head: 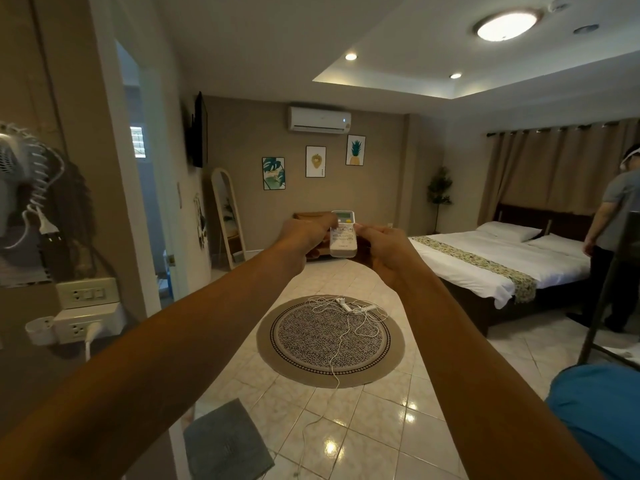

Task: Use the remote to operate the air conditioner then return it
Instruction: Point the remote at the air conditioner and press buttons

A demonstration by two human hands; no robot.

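A white remote point(343, 241) with a small screen on top is held up at arm's length in the middle of the view, between both hands. My left hand point(304, 237) grips its left side, thumb reaching over the upper buttons. My right hand point(382, 245) holds its right side with a thumb near the button pad. The white air conditioner point(318, 120) hangs high on the far wall, straight above the remote, with a small light showing at its right end.
A round patterned rug point(329, 341) with tangled white cables point(349, 308) lies on the tiled floor. A bed point(498, 265) is at the right, with a person point(613, 244) standing beside it. A wall fan point(20, 174), sockets point(86, 294) and a doorway are at left.
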